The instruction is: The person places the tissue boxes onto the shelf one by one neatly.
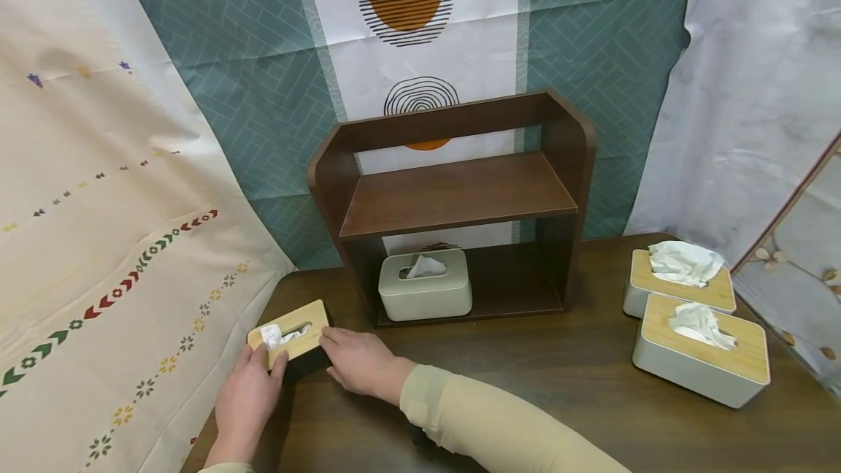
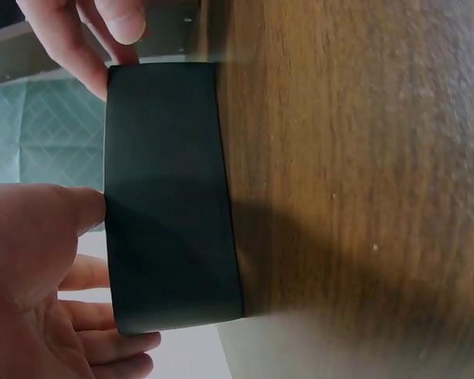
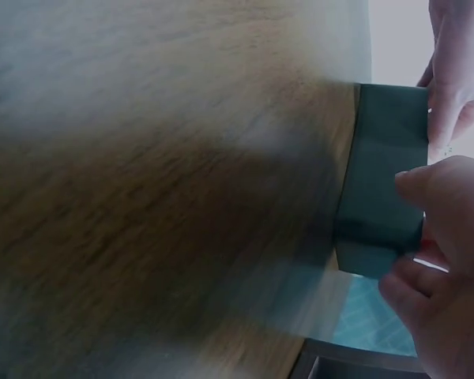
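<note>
A dark green tissue box (image 1: 307, 321) with a light wooden lid sits on the table at the left, a white tissue in its slot. My left hand (image 1: 246, 394) holds its left end, the thumb at the near top edge. Around the right end, my right hand (image 1: 361, 362) grips the corner with fingers and thumb. In the left wrist view the box's dark side (image 2: 170, 189) faces the camera, its lower edge along the tabletop. The right wrist view shows the right thumb on the box's side (image 3: 379, 178).
A brown two-tier shelf (image 1: 460, 192) stands at the back, a pale tissue box (image 1: 425, 298) on its lower level at the left. Two white tissue boxes with wooden lids, one nearer (image 1: 696, 374) and one behind (image 1: 637, 294), stand at the right. Curtains (image 1: 236, 93) hang behind the table.
</note>
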`<action>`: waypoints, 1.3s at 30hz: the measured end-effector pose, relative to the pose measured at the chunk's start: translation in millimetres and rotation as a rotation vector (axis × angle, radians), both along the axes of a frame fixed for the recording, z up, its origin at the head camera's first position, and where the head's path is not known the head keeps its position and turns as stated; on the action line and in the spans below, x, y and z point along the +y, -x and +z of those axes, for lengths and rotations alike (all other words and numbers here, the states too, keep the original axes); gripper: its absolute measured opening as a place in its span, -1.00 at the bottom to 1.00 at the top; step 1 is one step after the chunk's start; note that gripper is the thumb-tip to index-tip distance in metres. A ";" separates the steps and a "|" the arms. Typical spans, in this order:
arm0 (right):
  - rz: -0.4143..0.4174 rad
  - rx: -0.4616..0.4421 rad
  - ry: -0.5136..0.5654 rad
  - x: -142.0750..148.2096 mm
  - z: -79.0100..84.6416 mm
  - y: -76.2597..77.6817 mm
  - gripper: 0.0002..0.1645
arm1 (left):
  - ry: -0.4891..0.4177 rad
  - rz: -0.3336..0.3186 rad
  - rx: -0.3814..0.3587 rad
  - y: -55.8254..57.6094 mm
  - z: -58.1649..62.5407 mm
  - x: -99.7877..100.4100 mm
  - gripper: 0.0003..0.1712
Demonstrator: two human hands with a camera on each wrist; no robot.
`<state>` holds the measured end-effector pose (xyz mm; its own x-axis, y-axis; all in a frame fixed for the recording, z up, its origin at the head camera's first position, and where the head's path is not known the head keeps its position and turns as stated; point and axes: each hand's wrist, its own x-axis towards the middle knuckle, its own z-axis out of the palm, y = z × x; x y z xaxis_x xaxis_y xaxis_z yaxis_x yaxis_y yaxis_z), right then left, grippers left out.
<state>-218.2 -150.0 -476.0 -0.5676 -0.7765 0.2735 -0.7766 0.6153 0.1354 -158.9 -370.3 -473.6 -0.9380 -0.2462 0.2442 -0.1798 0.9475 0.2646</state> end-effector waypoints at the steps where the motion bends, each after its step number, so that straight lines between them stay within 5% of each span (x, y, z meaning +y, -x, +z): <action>1: 0.003 0.007 0.005 1.1 -0.7 -0.1 -0.35 | 0.002 0.001 -0.006 0.0 0.5 1.0 -0.33; 39: 0.105 0.087 0.063 60.9 1.0 -24.3 -0.57 | -0.020 -0.046 -0.075 -28.5 4.8 43.4 -0.27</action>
